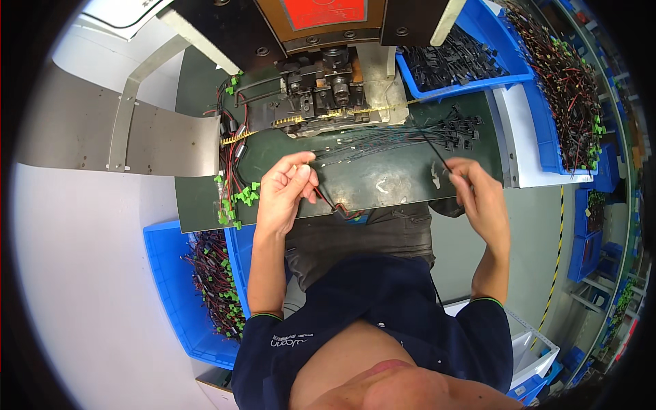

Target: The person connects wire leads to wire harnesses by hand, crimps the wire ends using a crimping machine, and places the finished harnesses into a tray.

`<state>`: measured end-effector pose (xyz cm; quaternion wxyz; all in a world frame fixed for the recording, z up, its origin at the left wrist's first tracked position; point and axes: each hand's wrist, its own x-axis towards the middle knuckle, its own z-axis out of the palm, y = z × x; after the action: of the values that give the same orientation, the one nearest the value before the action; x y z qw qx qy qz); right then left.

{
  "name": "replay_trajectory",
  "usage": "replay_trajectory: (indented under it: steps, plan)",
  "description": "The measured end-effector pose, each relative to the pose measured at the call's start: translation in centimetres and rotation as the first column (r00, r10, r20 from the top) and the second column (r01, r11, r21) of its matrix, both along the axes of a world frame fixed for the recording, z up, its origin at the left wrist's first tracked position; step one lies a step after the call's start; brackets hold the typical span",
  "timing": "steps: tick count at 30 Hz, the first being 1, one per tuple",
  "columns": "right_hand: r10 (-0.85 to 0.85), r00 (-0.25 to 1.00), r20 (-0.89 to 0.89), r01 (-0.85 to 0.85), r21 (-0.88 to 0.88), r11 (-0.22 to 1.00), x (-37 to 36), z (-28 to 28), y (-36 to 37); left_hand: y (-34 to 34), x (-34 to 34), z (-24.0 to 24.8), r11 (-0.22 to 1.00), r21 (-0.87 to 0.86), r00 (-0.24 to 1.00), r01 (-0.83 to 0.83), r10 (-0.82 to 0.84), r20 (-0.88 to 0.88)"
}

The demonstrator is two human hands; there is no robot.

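Note:
My left hand (288,186) is closed in a pinch beside the front of the press. A thin red-and-black cable (326,197) trails from its fingers down to the table's near edge, where a dark piece shows. My right hand (477,191) pinches a thin black wire (436,152) that slants up toward the bundle. Between the hands and the machine lies a spread of thin dark wires (369,143) with black connectors (459,130) at their right ends. The crimping press (328,85) stands behind them, with a yellowish terminal strip (283,123) running across its front.
Red-and-black cables with green connectors (246,195) lie on the green table's left side. Blue bins hold black parts (451,61) at the back, cables (560,89) at right and more cables (213,280) below left. A curved metal sheet (164,137) reaches the table.

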<state>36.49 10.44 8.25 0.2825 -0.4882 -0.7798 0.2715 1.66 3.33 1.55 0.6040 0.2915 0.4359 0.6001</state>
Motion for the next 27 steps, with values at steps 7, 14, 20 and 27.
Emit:
replay_trajectory:
  steps: [7,14,20,27]
  plan:
    - [0.053,0.903,-0.426,-0.233,-0.383,0.894,-3.1,-4.4,-4.6,-0.9,1.1,-0.2,0.989,0.146,0.992,-0.019,0.036,-0.118]
    - [0.113,0.832,-0.542,-0.32,-0.303,0.898,-7.4,-7.1,-4.7,-1.4,1.5,0.1,0.92,0.324,0.91,-0.221,0.314,-0.27]
    - [0.191,0.832,-0.521,-0.368,-0.26,0.893,-8.5,-7.1,-4.7,-2.1,2.5,0.0,0.924,0.234,0.929,-0.301,0.34,-0.147]
    - [0.222,0.862,-0.455,-0.37,-0.269,0.889,-9.0,-7.2,-5.0,-2.3,2.4,-0.1,0.928,0.222,0.925,-0.298,0.338,-0.171]
